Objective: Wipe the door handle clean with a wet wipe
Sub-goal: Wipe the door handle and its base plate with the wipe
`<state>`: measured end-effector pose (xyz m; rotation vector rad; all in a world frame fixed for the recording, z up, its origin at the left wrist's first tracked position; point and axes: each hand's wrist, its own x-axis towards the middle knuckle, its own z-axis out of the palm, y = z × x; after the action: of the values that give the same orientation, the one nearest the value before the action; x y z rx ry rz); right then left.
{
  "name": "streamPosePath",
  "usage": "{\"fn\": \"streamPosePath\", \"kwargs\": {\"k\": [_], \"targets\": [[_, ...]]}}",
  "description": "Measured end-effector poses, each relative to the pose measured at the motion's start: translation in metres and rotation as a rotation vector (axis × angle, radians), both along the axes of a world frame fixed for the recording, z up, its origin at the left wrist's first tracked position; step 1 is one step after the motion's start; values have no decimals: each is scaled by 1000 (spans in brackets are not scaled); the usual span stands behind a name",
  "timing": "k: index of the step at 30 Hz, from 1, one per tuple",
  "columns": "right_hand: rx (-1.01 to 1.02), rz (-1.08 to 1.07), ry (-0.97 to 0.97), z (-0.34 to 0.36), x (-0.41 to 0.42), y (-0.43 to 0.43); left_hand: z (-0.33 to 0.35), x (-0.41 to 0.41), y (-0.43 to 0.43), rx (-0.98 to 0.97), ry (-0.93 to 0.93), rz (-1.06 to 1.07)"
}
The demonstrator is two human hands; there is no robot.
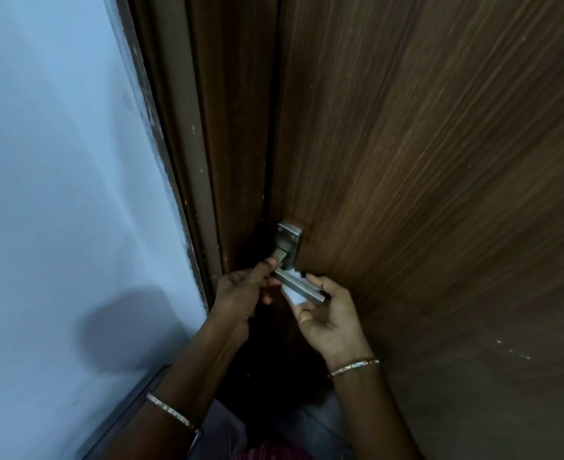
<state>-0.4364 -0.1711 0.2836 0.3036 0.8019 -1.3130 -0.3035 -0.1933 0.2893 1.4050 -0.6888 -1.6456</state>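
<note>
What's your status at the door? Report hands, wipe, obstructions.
Left hand grips door handle near its neck. Right hand holds wet wipe against the lever's underside. Nothing seen in the way.

1. A wood-grain door (423,144) was seen at R; most of the view was filled by it.
2. A dk brown door frame (214,127) was set just L of it, w/ white flecks noted.
3. A pale blue wall (58,127) was seen at L, touching the frame; a shadow (124,327) was cast low on it.
</note>
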Motion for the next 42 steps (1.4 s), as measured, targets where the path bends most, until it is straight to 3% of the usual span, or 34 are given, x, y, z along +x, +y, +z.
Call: {"fn": "streamPosePath", "kwargs": {"k": [7, 14, 21, 30, 36, 42], "targets": [[-39, -58, -189, -17, 23, -12, 0, 0, 1, 2, -10, -3], [-9, -29, -216, -24, 2, -4, 0, 1, 1, 7, -43, -13], [15, -132, -305, -36, 4, -6, 0, 0, 1, 24, -40, -12], [-44, -202, -228, -52, 34, -10, -1, 0, -1, 37, 63, 13], [-162, -143, 142, -28, 18, 0, -5, 2, -2, 29, 15, -27], [-104, -214, 104, -22, 29, -5, -6, 3, -1, 9, 13, -43]]}}
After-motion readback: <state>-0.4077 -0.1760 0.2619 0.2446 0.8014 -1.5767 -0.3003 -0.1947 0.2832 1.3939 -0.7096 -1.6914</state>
